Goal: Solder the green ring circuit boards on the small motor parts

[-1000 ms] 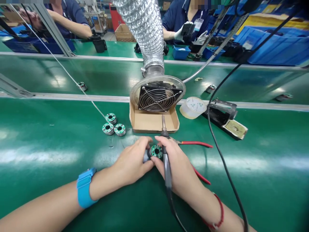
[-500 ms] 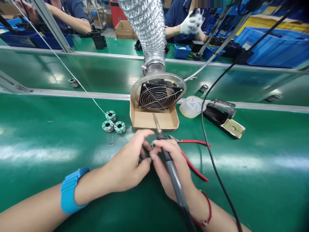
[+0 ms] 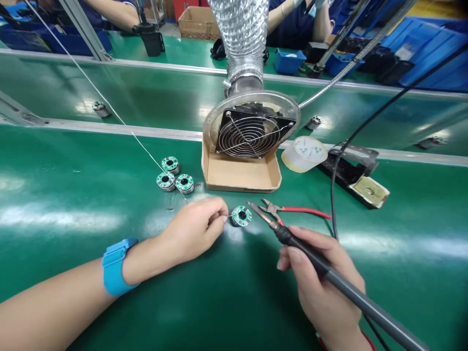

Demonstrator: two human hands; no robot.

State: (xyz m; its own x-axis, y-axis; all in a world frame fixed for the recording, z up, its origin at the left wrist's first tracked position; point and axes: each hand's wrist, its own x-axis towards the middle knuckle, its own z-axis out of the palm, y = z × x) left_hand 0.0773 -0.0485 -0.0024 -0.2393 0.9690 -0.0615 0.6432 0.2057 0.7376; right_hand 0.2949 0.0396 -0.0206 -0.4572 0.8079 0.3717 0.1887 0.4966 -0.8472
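Note:
My left hand (image 3: 199,229) is closed in a pinch on a thin solder wire (image 3: 229,216). The wire's short end sticks out toward a small round part with a green circuit board (image 3: 238,220) on top, which sits on the bench. In my right hand (image 3: 329,285) is a soldering iron (image 3: 353,290), its tip up and left, just right of the round part and apart from it. Red-handled cutting pliers (image 3: 307,210) lie open behind the iron. Beyond my left hand stand three similar round parts (image 3: 185,184), with the wire passing over them.
A fan under a silver duct (image 3: 246,44) faces me above a cardboard tray (image 3: 241,183). Right of it are a tape roll (image 3: 305,155) and a black stand with a yellowish pad (image 3: 370,191). A black cable (image 3: 333,195) hangs at right. Co-workers sit across the bench.
My right hand has drawn the soldering iron right and toward me, away from the left hand. The round part, mostly hidden between the hands before, now shows. The camera view has shifted slightly.

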